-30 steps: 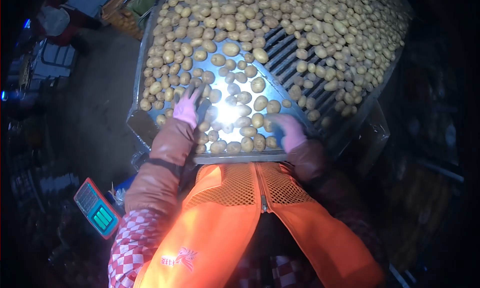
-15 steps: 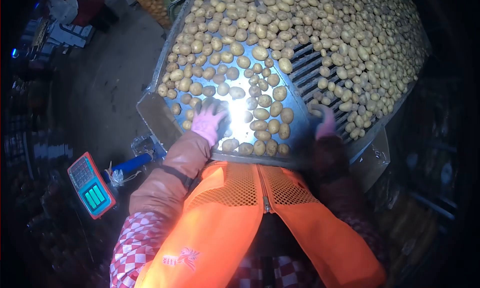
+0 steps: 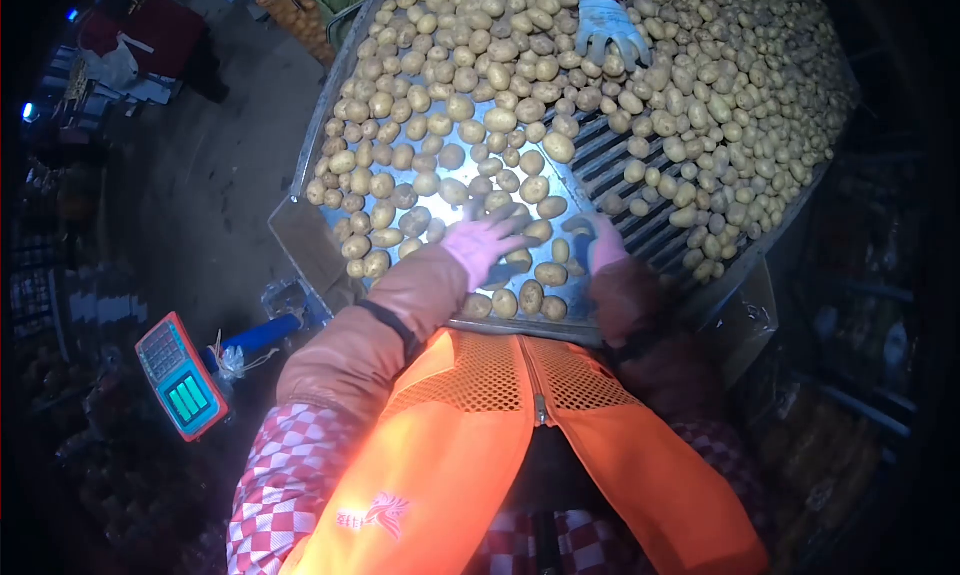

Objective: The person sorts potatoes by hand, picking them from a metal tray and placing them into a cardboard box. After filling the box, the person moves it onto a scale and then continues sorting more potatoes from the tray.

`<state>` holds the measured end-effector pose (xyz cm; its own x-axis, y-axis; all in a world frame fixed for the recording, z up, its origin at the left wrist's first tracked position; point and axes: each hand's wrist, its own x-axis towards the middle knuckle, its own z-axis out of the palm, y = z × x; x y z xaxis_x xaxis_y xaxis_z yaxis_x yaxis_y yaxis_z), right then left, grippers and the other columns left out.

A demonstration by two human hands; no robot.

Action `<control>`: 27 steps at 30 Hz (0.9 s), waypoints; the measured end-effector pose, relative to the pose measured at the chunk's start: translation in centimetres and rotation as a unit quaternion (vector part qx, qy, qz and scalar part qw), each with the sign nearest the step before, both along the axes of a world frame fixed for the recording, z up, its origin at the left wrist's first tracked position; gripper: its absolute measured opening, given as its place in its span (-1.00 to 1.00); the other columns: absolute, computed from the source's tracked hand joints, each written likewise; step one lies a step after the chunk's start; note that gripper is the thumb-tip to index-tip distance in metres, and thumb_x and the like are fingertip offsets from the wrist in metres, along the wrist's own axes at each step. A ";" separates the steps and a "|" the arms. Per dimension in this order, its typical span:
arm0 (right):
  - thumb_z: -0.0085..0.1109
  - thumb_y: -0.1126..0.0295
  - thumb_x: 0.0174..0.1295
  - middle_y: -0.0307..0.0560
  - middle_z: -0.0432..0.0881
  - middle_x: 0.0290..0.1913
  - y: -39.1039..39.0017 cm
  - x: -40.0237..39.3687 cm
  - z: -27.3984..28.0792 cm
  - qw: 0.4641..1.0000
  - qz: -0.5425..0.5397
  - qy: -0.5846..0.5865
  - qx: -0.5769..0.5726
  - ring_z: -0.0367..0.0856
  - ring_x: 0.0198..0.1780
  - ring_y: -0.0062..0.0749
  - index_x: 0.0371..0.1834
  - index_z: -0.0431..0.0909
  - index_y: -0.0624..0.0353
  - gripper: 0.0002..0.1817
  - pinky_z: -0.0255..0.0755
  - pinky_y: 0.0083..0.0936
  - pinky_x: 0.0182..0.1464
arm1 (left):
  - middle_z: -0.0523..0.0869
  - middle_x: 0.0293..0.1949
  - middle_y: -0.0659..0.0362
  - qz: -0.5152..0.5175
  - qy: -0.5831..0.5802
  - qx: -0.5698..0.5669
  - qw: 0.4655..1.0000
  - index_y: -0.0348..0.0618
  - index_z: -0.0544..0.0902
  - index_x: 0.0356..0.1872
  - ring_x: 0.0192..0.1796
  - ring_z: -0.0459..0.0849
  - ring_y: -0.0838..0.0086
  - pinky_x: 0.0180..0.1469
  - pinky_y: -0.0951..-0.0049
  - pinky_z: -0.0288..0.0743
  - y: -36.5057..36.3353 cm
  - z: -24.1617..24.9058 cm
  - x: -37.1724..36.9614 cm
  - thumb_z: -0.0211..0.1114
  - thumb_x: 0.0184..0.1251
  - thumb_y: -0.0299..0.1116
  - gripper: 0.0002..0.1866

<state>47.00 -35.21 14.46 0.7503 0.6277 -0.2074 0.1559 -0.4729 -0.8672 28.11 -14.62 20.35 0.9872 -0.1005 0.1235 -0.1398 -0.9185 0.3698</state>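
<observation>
Both my hands wear pink gloves with dark grey fingers. My left hand [image 3: 487, 247] is spread over several potatoes [image 3: 551, 274] at the near end of the metal sorting table [image 3: 575, 300], its fingers apart and touching some of them. Just right of it, my right hand [image 3: 602, 245] sits at the edge of the slatted grate [image 3: 655, 220]. Its fingers are partly blurred, parted and curved toward a small potato [image 3: 560, 250]. A short row of potatoes [image 3: 505, 303] lies along the near rim.
A heap of potatoes [image 3: 740, 85] covers the far and right parts of the table. Another person's blue-gloved hand [image 3: 610, 33] reaches onto it. At left are a red scale display [image 3: 182, 377] and a cardboard box [image 3: 312, 245]; a filled mesh sack [image 3: 295, 20] stands behind.
My left hand has moved right across the potatoes, and my right hand has come left off the grate. Potatoes near them have shifted. Another person's blue-gloved hand has appeared at the top.
</observation>
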 end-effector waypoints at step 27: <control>0.21 0.52 0.04 -0.12 0.53 0.26 2.2 -2.9 4.7 0.934 0.327 -0.135 -0.050 0.34 0.39 -0.07 0.16 0.62 -0.13 -0.46 0.27 -0.27 0.41 | 0.36 0.42 0.00 0.215 0.061 0.031 0.974 0.23 0.49 0.32 0.44 0.31 0.05 0.39 -0.29 0.06 1.7 1.2 -2.3 0.23 0.33 -0.07 -0.49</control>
